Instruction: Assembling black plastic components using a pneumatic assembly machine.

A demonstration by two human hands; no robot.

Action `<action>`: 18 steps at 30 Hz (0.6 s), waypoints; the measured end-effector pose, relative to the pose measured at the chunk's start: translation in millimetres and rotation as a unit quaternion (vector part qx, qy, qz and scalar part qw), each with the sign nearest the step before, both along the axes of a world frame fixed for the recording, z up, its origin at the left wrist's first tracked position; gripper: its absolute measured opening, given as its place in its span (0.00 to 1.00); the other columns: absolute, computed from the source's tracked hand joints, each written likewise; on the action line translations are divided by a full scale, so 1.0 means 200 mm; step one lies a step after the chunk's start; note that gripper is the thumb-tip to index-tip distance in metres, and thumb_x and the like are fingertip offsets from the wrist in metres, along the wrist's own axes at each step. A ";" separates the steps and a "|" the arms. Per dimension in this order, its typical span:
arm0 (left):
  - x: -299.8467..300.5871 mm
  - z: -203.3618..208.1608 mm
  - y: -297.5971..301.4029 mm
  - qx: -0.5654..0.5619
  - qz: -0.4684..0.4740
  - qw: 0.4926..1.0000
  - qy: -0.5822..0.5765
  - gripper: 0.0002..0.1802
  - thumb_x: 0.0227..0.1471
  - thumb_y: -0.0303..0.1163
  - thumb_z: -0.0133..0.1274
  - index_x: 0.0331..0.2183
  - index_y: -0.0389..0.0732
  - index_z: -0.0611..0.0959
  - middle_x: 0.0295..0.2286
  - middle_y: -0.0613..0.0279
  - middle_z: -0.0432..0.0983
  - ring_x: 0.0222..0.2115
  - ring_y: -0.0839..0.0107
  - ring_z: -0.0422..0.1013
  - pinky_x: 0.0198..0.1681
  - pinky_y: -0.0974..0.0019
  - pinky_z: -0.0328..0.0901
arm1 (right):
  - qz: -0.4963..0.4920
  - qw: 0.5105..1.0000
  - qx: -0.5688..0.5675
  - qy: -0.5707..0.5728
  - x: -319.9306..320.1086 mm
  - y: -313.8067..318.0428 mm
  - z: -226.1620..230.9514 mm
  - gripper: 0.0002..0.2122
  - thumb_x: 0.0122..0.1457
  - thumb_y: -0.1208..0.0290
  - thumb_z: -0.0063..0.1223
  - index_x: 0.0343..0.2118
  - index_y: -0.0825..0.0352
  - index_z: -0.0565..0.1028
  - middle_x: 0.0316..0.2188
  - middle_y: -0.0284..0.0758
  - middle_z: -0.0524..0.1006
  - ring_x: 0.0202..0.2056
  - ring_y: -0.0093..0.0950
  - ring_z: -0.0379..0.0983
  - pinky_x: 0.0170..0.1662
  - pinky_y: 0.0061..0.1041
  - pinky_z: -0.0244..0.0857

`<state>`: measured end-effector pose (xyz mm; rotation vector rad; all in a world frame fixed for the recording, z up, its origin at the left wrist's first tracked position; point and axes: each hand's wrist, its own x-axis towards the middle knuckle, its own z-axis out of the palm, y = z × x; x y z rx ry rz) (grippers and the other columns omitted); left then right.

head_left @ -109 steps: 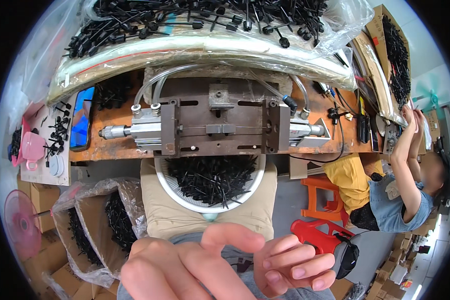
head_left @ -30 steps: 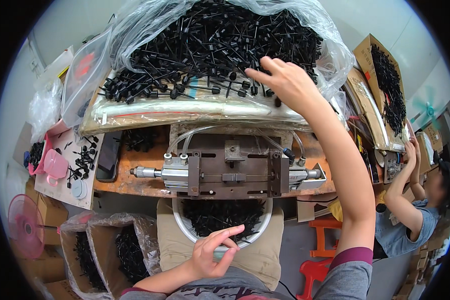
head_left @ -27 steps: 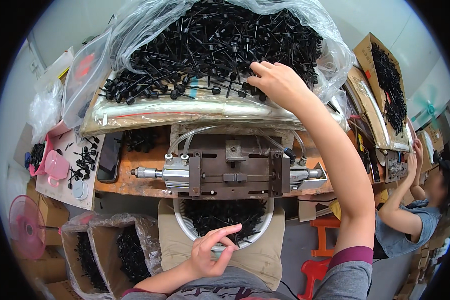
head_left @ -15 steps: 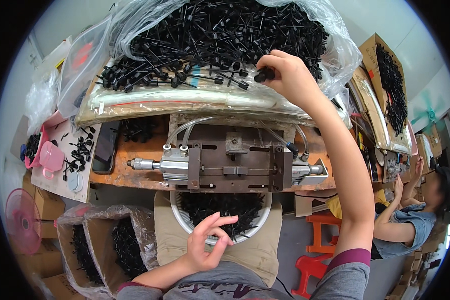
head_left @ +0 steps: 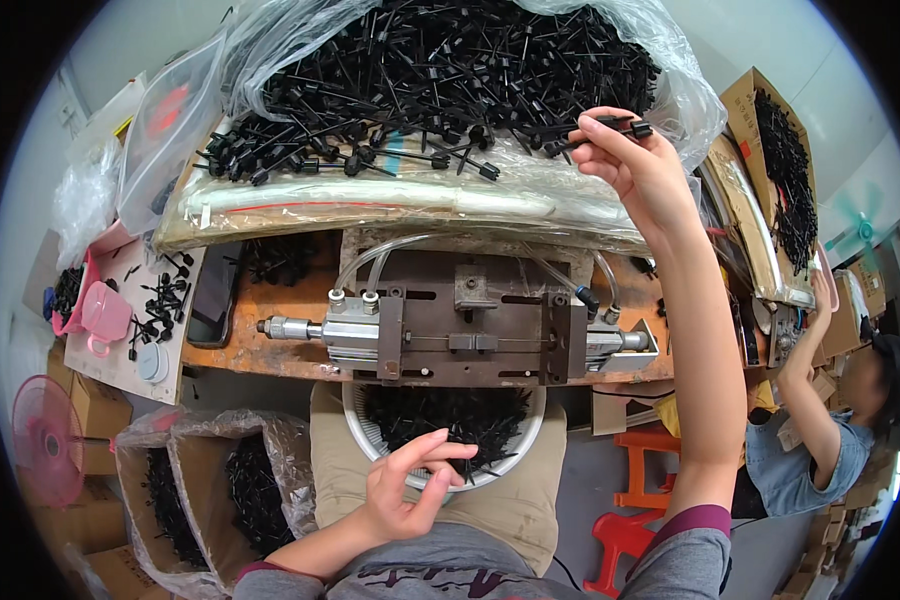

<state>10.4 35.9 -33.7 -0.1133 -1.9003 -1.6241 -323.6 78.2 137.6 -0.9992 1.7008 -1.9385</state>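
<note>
My right hand [head_left: 635, 165] is raised at the right side of a big heap of black stemmed plastic parts [head_left: 460, 75]. Its thumb and fingers close around a few black stemmed plastic parts [head_left: 625, 127], whose knobbed ends stick out. My left hand [head_left: 408, 488] hovers at the near rim of a white basket [head_left: 534, 440] on my lap, its fingers loosely bent and apart with nothing between them. Thin black pieces [head_left: 450, 415] fill the basket. Between the heap and the basket sits a metal fixture [head_left: 470, 342] with a silver cylinder at either end.
Clear plastic sheeting [head_left: 685, 90] wraps the heap's box. At left, a pink cup [head_left: 105, 312] and a phone [head_left: 213, 290] lie near loose black parts. Lined boxes [head_left: 205, 490] stand on the floor, a red stool [head_left: 620, 540] at right. A co-worker [head_left: 805, 440] sits farther right.
My right hand has moved right along the heap's front edge and turned, black parts still in its grip. My left hand has barely shifted. The co-worker's arm has lifted toward a box.
</note>
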 end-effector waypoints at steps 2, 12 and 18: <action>-0.03 0.07 -0.05 -0.077 0.050 0.996 0.015 0.21 0.51 0.16 0.45 0.49 0.32 0.68 0.39 0.42 0.76 0.27 0.68 0.75 0.31 0.70 0.71 | 0.016 0.999 -0.029 -0.027 0.07 0.03 -0.03 0.10 0.57 0.73 0.57 0.39 0.73 0.75 0.30 0.39 0.78 0.28 0.24 0.77 0.34 0.20 0.73; -0.23 0.37 -0.14 -0.079 0.145 0.986 0.001 0.20 0.38 0.22 0.66 0.38 0.33 0.80 0.33 0.55 0.77 0.31 0.69 0.75 0.35 0.70 0.70 | -0.067 0.883 0.020 0.464 0.74 0.25 -0.44 0.15 0.43 0.83 0.61 0.38 0.72 0.77 0.32 0.43 0.78 0.30 0.33 0.77 0.31 0.24 0.73; -0.25 0.31 -0.12 -0.063 0.116 0.991 -0.016 0.14 0.38 0.22 0.66 0.32 0.35 0.82 0.29 0.58 0.77 0.27 0.72 0.76 0.29 0.72 0.72 | -0.069 0.884 0.024 0.462 0.89 0.32 -0.59 0.20 0.41 0.80 0.60 0.42 0.76 0.76 0.36 0.45 0.78 0.33 0.35 0.78 0.33 0.27 0.74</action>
